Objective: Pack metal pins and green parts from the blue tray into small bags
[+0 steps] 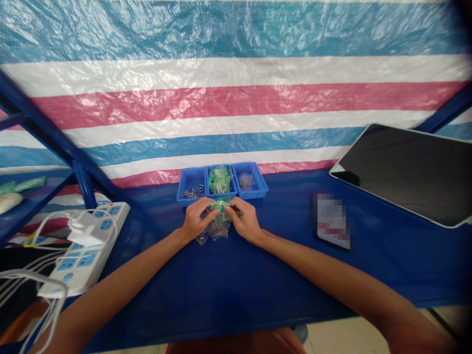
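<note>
My left hand (pixel 198 218) and my right hand (pixel 244 219) pinch a small green-tinted clear plastic bag (pixel 222 205) between thumbs and fingers, just in front of the bins. Small metal pieces seem to show through the plastic. Under and beside it on the table lie more small clear bags (pixel 219 230), partly covered by my hands. Behind, the left blue bin (pixel 191 173) has loose metal pins (pixel 194 190) in it. Green plastic bags (pixel 220 179) fill the middle bin, and a few clear bags (pixel 246 181) lie in the right bin (pixel 263 184).
A white power strip (pixel 92 255) with a plugged-in charger (pixel 83 228) and cables is on the left. To the right lie a phone (pixel 333 221) and a large dark-screened panel (pixel 409 172). Striped plastic sheeting (pixel 236 108) hangs behind the blue table (pixel 228 285).
</note>
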Demonstrator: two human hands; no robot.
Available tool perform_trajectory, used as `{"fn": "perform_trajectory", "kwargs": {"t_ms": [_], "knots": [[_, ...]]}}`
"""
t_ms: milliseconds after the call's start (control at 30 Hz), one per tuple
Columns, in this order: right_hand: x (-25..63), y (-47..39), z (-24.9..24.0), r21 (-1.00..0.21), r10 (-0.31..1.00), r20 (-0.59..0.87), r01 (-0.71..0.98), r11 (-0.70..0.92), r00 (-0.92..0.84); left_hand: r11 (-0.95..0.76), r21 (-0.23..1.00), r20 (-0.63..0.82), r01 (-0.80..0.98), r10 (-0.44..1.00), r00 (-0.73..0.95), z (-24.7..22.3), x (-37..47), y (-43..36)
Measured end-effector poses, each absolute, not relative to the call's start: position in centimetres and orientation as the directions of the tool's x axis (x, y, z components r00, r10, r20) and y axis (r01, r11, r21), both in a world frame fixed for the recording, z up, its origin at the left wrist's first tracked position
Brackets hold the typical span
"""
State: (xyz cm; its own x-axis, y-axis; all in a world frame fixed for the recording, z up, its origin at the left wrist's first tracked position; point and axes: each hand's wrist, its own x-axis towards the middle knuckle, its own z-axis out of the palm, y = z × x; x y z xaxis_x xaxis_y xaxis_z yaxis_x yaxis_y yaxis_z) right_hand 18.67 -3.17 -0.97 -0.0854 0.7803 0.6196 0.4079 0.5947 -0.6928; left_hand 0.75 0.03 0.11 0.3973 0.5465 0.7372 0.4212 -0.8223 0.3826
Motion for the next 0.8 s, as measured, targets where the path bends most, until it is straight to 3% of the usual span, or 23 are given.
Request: {"fn": "perform_trajectory", "kwargs": {"t_ms": [267, 600, 800], "knots": [[18.68, -2.88, -1.07, -0.699, 0.787, 0.605, 0.395, 0.597, -0.119, -0.763, 0.419, 0.726, 0.492, 0.607, 0.324, -0.58, 0.43, 0.24], [18.51, -3.08, -1.36, -0.669, 0.755, 0.651, 0.416, 0.616, -0.072, -0.798, 0.372, 0.702, 0.475, 0.576, 0.418, -0.17, 0.43, 0.16], [18.50, -2.87, -1.24, -0.698, 0.763, 0.641, 0.352, 0.624, -0.081, -0.768, 0.441, 0.697, 0.463, 0.619, 0.362, -0.14, 0.59, -0.08]]}}
